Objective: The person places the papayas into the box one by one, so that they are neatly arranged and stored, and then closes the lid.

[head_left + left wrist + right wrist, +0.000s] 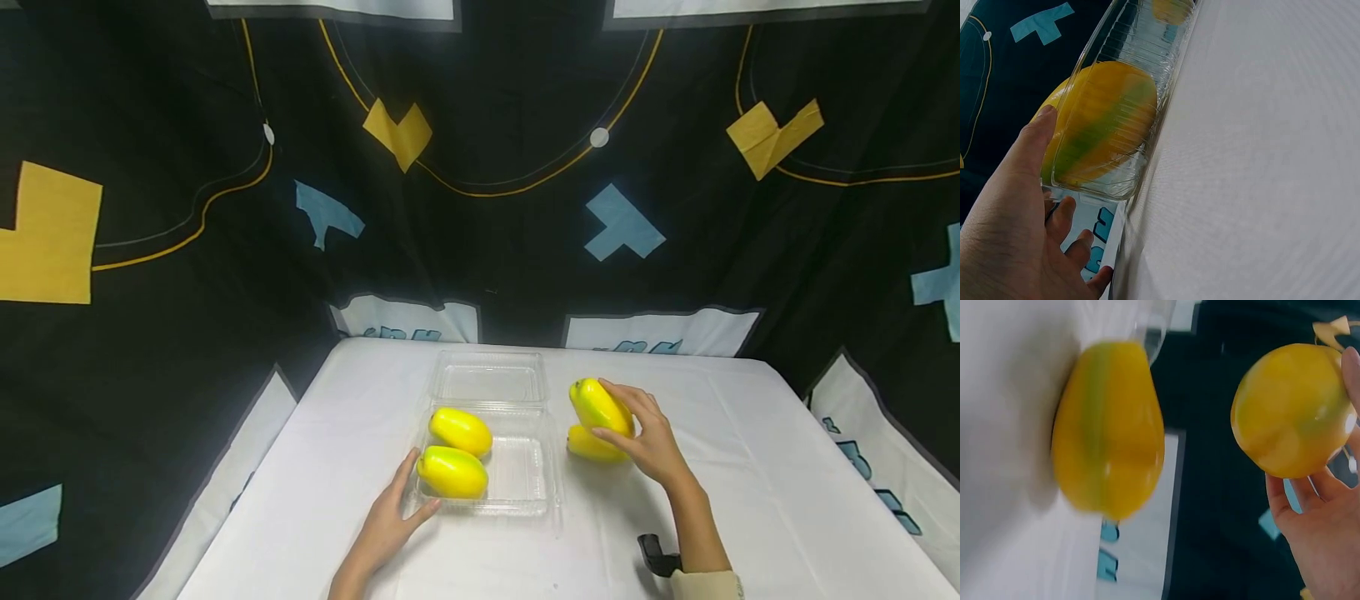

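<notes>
In the head view my right hand (651,437) grips a yellow papaya (600,406) between thumb and fingers. It holds this fruit above another yellow papaya (588,444) lying on the white table. The right wrist view shows the held fruit raised apart from the lower papaya (1109,431), which has a green streak. My left hand (386,521) spreads thumb and fingers around the near left corner of a clear plastic clamshell container (521,506). Inside its left half, two yellow papayas, a front one (452,472) and a back one (461,431), lie side by side.
The container's clear lid (489,377) is folded back flat, away from me. A small black object (657,556) is beside my right wrist. The white-covered table (300,500) meets a dark patterned cloth (487,267) at the back and sides.
</notes>
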Demonstrator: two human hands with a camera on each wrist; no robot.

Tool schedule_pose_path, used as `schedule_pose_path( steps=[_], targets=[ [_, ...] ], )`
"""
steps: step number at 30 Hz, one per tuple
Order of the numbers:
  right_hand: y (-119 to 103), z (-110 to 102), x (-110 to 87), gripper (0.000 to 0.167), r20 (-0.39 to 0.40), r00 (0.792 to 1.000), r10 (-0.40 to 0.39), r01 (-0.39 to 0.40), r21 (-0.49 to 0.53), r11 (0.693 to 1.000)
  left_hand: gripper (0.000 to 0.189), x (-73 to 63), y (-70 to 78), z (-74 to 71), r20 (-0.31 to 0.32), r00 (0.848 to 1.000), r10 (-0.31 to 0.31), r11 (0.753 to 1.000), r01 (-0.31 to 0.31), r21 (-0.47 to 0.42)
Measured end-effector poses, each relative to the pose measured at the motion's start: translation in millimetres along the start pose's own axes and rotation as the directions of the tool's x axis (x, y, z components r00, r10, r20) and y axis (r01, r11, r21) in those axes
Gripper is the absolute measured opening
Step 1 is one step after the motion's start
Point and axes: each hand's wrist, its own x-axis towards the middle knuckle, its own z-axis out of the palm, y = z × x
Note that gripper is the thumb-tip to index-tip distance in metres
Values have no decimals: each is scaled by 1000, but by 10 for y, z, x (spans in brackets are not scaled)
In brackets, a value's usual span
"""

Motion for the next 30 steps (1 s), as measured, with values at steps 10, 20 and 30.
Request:
schedule_pose_path(
  steps=[10, 20, 30],
  targets=[
    [-180, 442, 202, 67, 65, 995, -76, 70, 89, 994, 90, 8, 24, -19, 15, 999, -36, 999, 36, -2],
    [-246, 898, 247, 66, 186, 981, -52, 25, 147, 989, 91, -1, -5, -4, 10, 999, -53, 999, 53, 3],
    [-120, 1105, 206, 64, 231, 971, -69, 40, 128, 991, 90, -6, -14, -13, 12, 1000, -26, 1000, 26, -17]
  ],
)
